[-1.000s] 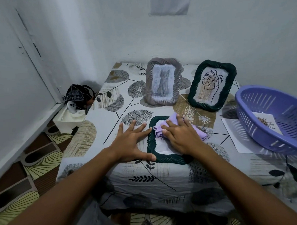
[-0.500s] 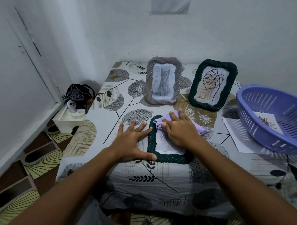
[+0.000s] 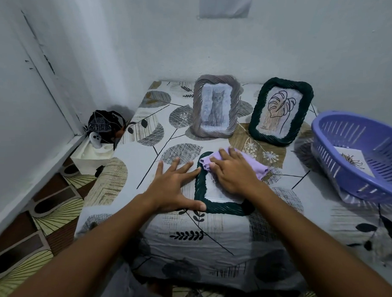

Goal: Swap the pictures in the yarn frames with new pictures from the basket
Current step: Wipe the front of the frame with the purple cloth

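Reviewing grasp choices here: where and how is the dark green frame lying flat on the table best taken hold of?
Grip the flat green frame by its near rim, coming from the table's front edge. That thick yarn border lies bare there, while the right hand and purple cloth cover its far part and the left hand rests against its left side. A thumb-over, fingers-under pinch probably suits.

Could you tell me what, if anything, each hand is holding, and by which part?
Neither has a true grip. The right hand presses the purple cloth flat onto the lying green frame; the left hand rests flat against that frame's left edge.
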